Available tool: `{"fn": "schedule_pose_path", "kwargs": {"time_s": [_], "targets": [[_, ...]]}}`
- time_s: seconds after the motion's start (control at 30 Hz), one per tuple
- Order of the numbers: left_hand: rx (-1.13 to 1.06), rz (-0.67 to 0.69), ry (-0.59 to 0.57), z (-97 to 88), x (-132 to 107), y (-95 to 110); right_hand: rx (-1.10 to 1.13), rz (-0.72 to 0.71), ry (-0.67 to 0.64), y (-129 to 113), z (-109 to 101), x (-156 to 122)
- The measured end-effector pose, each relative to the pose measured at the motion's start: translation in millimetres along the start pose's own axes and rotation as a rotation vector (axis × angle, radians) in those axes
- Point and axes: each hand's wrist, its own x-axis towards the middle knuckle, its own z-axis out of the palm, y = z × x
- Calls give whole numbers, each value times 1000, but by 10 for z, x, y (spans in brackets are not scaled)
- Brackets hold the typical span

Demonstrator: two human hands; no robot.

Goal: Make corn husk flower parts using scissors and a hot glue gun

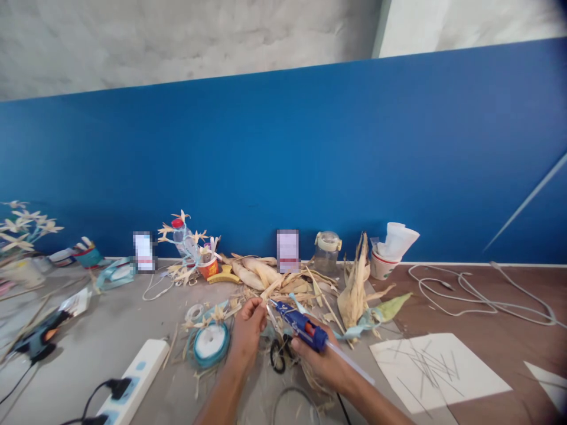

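My right hand (pixel 325 357) is wrapped round a blue hot glue gun (pixel 303 324), with a clear glue stick sticking out of its back end. Its nozzle points left, close to the fingertips of my left hand (pixel 248 330). Those fingers are pinched together on a small pale piece of corn husk (pixel 267 294), partly hidden by them. Below and between the hands lie scissors with black handles (pixel 277 356). A spool of teal ribbon (pixel 211 343) rests just left of my left hand. Dried corn husks (pixel 261 271) are heaped behind both hands.
A white power strip (pixel 133 383) and another glue gun (pixel 42 336) lie left. Behind stand phones (pixel 289 251), a husk-flower branch (pixel 183 248), a clear jar (pixel 326 254) and a paper cup (pixel 384 264). Thin wires lie on white paper (pixel 436 372) at right, near white cables (pixel 469 295).
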Motion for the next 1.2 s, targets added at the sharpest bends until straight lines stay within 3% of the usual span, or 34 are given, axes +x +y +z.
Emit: {"fn": "schedule_pose_path", "kwargs": {"time_s": [0.27,0.43,0.53,0.7,0.83,1.03,1.1,1.2], "targets": [[-88,-27,-30,8,7,-38,25,-32,-10,-29,8,14],[-127,-40,-22,12,-1,-19,-39,41,90,-70,-46,49],[-162,-49,-23,37,-28,48,-268,107,96,-37,-124,109],[-229,-71,-36,63,-54,113,-920,66,21,-26,-225,143],[-265,-92,-54,53,-51,105,-1086,86,-49,14,-217,89],[-274,-106,-122,67,-81,141,-1011,108,-211,-42,-298,79],[-246,-104,-141,82,-97,152,-881,80,-158,-129,-329,118],[-222,-116,-169,104,-116,141,-514,-57,-17,-280,-299,197]]}}
